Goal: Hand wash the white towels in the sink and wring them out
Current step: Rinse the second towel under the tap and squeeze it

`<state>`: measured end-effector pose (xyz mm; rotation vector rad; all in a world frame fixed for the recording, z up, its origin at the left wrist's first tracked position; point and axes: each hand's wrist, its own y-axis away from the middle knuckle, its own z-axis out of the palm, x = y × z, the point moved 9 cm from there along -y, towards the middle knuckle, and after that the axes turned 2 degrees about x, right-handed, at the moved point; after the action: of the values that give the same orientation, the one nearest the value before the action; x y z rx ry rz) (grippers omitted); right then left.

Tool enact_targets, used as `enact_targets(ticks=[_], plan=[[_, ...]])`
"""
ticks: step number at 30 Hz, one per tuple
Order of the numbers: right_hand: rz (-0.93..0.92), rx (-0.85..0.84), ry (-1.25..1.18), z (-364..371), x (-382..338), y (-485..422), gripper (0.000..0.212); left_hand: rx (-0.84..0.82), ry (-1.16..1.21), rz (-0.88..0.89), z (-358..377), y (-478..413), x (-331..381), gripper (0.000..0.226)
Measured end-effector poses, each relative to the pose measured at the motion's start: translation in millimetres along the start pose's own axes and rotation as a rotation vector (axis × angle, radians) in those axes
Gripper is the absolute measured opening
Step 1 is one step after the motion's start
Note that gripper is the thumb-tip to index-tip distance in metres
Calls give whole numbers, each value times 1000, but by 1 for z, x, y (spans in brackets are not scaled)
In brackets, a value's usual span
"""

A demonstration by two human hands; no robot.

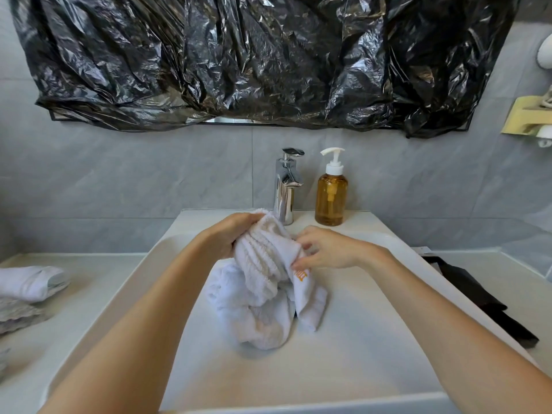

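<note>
A bunched white towel (263, 282) with orange lettering hangs over the white sink (373, 339), its lower end resting on the basin floor. My left hand (230, 234) grips the gathered upper end from the left. At the towel's right edge my right hand (322, 248) pinches the cloth between thumb and fingers. Another folded white towel (30, 282) lies on the counter at the far left. The chrome faucet (285, 186) stands just behind the hands; no water is seen running.
An amber soap pump bottle (331, 192) stands right of the faucet. A black folded object (478, 294) lies along the sink's right rim. A grey cloth (15, 315) sits on the left counter. Black plastic sheet (254, 61) covers the mirror above.
</note>
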<state>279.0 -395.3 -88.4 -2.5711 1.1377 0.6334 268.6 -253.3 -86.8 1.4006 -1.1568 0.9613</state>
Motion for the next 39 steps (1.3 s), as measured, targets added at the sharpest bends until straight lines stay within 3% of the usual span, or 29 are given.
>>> enact_targets(ticks=[2, 5, 9, 10, 13, 15, 17, 20, 23, 27, 31, 36, 39], plan=[[3, 95, -127, -24, -2, 6, 20, 101, -44, 61, -13, 3, 8, 26], [93, 285, -436, -62, 8, 17, 13, 294, -213, 311, -40, 6, 32, 31], [125, 616, -852, -94, 14, 34, 12, 271, -661, 384, -24, 4, 38, 43], [129, 639, -942, -94, 14, 36, 15, 229, -676, 355, -12, 5, 35, 44], [194, 494, -1107, -68, 7, 29, 25, 33, -580, 389, 39, 9, 26, 47], [213, 452, -1086, -59, 1, 23, 26, -44, -397, 394, 59, 12, 21, 45], [183, 521, -1068, -63, -2, 21, 29, -28, -223, 381, 59, 12, 19, 42], [219, 669, -899, -67, -6, 24, 32, 153, -12, 312, 43, 5, 16, 40], [267, 711, -646, -44, -21, 18, 42, 327, 176, 184, 26, -4, 2, 40], [415, 771, -480, -21, -21, 13, 44, 409, 197, 118, 24, -3, -8, 38], [541, 783, -476, -26, 9, 17, 41, 354, 40, 101, 59, 0, -12, 40], [481, 805, -414, -28, 0, 18, 43, 435, 34, 108, 39, -8, 1, 39], [444, 768, -397, -19, -15, 10, 45, 461, 112, 45, 21, -9, -10, 28]])
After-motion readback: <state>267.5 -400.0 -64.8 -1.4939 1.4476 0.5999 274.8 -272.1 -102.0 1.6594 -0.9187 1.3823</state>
